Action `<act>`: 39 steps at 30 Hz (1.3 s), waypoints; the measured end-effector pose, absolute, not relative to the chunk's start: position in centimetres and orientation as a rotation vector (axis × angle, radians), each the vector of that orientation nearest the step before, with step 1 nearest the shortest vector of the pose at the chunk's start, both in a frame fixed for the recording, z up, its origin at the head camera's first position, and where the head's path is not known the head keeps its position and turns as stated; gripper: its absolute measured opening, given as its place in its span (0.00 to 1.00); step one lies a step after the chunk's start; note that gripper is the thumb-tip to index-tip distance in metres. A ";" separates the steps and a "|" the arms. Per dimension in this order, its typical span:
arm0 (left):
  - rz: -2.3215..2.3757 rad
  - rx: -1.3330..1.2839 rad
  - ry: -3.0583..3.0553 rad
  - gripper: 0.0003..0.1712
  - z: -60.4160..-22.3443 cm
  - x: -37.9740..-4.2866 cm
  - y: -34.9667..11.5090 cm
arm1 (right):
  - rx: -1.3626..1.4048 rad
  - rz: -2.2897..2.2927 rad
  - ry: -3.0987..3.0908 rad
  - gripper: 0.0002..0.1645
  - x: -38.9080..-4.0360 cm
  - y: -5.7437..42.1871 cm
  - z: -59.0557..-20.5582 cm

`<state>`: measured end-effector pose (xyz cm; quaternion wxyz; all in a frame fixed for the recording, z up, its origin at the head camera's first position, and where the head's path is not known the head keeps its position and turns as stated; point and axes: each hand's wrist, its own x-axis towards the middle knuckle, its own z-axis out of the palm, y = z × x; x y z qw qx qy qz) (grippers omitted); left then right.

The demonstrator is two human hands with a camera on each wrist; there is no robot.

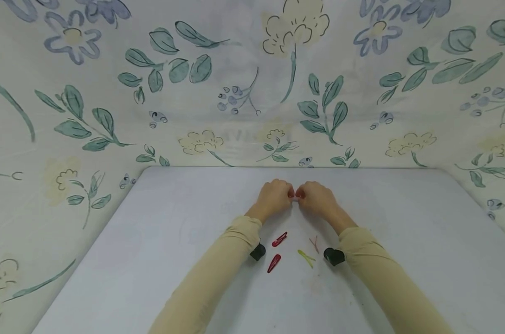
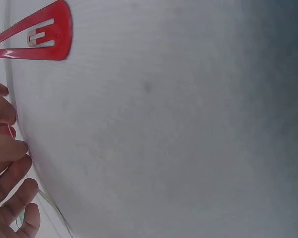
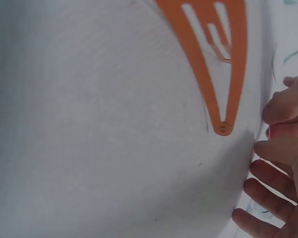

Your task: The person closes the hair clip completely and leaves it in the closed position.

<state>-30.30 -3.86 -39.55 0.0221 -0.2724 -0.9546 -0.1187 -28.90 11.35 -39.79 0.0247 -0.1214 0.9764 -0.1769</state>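
Observation:
My left hand (image 1: 273,198) and right hand (image 1: 316,198) meet fingertip to fingertip over the far part of the white table. Between them they pinch a small pale pink thing (image 1: 295,199), mostly covered by fingers; its kind I cannot tell. In the right wrist view, the thumb and index finger of the right hand (image 3: 280,171) close on it, its pink showing between the fingertips. The left hand (image 2: 10,173) pinches it too, its other fingers loosely bent. Nearer the body, between the forearms, lie a red snap hair clip (image 2: 63,34) and an orange one (image 3: 239,74), both opened.
A second red hair clip (image 1: 274,263) and a yellow-green hair clip (image 1: 303,255) lie between the sleeves. Dark wrist-worn devices (image 1: 334,256) sit under both forearms. Behind the white table (image 1: 152,222) hangs a flower-patterned cloth (image 1: 244,139), which also flanks both sides.

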 end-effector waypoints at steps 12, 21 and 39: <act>-0.388 -0.829 -2.966 0.08 -39.5 -30.2 -4.1 | -0.399 -0.513 3.033 0.12 -28.9 11.3 -39.6; -0.404 -0.825 -2.992 0.09 -39.7 -30.2 -4.1 | -0.386 -0.521 3.016 0.12 -28.7 11.3 -39.6; -0.549 -0.800 -2.952 0.10 -39.1 -29.3 -5.1 | -0.321 -0.604 3.019 0.15 -27.9 12.4 -39.6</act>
